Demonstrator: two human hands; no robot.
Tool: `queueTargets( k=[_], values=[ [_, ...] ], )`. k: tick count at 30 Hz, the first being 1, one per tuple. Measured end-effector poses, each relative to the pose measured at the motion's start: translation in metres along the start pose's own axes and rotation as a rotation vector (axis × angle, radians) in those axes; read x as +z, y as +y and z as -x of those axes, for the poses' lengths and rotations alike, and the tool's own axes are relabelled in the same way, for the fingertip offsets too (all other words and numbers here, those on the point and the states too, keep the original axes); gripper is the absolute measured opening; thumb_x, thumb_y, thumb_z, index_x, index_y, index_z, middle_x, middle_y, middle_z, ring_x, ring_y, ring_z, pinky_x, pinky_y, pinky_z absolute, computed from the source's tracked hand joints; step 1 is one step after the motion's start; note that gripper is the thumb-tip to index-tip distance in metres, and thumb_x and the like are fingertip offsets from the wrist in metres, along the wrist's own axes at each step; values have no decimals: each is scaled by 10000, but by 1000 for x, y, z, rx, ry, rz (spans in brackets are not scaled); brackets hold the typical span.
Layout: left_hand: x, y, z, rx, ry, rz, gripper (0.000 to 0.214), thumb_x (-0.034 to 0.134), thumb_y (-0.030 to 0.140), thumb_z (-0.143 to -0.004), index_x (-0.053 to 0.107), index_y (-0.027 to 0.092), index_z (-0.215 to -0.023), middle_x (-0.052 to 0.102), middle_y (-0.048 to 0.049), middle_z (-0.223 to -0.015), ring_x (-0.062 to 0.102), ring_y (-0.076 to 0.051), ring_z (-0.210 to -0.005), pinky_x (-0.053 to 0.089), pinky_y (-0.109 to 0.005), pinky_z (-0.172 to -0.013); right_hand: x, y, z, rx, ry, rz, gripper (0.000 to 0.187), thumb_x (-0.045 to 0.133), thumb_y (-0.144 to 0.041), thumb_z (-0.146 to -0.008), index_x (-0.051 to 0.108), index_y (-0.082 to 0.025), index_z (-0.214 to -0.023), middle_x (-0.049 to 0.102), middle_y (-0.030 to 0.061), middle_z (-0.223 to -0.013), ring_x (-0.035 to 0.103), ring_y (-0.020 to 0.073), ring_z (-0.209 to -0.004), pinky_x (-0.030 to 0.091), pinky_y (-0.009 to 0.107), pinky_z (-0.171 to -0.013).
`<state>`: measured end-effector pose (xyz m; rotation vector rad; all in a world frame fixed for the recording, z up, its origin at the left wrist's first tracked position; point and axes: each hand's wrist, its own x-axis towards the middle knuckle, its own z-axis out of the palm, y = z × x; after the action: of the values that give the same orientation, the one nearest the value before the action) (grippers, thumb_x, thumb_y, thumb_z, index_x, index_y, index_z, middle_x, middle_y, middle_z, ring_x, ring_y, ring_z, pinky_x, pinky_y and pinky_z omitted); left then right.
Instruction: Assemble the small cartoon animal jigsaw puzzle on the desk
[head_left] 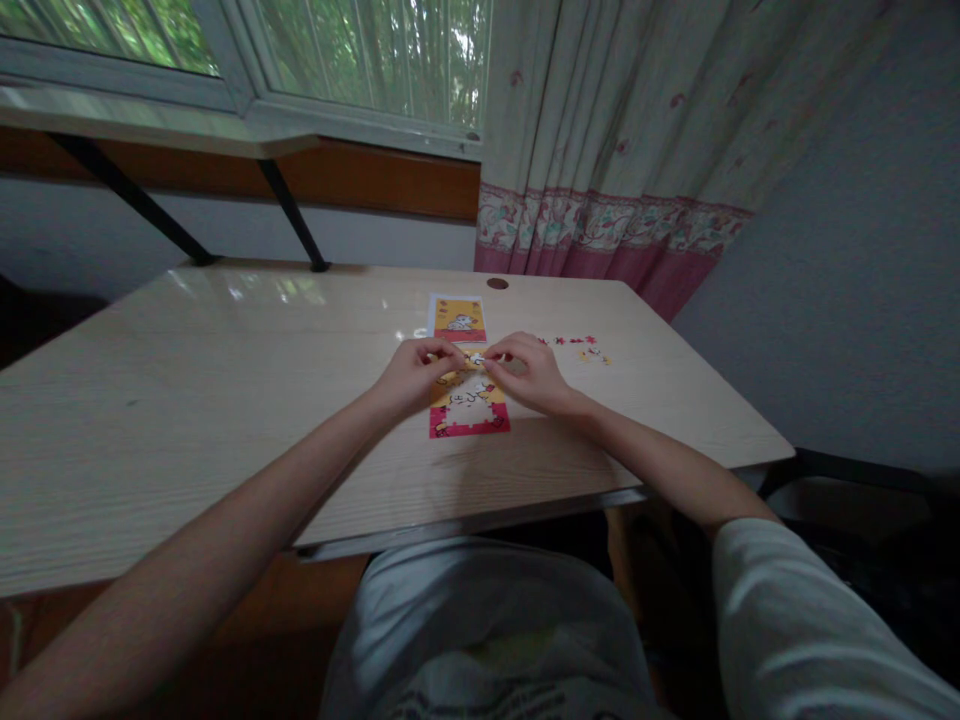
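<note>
Both hands are raised close together over a partly assembled jigsaw puzzle (469, 433), which has a red and yellow border and a gap in its lower middle. Small puzzle pieces (475, 358), yellow and white, are pinched between the fingertips of my left hand (424, 370) and my right hand (531, 372). Whether they are one joined piece or two is too small to tell. Just beyond the hands lies a reference picture card (459, 318), yellow and red with a white animal on it.
Loose red pieces (577, 341) form a row right of my right hand, with several yellow and white pieces (595, 356) below them. The wooden table (225, 400) has a round cable hole (497, 284) at the back. A shelf (180, 125) on black supports stands back left; a curtain (600, 200) hangs behind.
</note>
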<state>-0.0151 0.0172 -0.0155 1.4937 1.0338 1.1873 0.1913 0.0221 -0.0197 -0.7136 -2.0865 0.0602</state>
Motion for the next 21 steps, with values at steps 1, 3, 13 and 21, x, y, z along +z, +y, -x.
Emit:
queueTargets(
  k=[1,3,13,21],
  values=[
    [0,1,0,-6,3,9,110,718,277,-614,674,177,-600,641,-13,-646,535,-134,-624,438,-329,-685,0,0,0,3,-7,8,147,579,-306,-903,652,-193,-845,691,38,-809,606,156,-772,440,313,-735],
    [1,1,-1,-9,6,15,112,721,277,-604,671,176,-597,640,-12,-647,535,-134,-625,436,-328,-690,1,0,1,13,-23,23,149,575,-314,-900,645,-196,-842,690,40,-814,605,159,-773,437,317,-734],
    [0,-3,-2,-15,25,-1,115,718,275,-619,670,171,-632,639,-15,-671,534,-131,-628,431,-315,-676,1,1,1,31,-26,23,157,565,-320,-901,642,-196,-844,686,38,-812,597,159,-770,435,324,-755],
    [-23,-5,-5,281,-93,-549,142,599,236,-725,732,196,-750,701,-48,-782,590,-196,-784,445,-383,-826,7,10,2,199,-332,-70,74,648,-237,-830,683,-184,-792,701,36,-815,617,159,-811,450,303,-794]
  ],
)
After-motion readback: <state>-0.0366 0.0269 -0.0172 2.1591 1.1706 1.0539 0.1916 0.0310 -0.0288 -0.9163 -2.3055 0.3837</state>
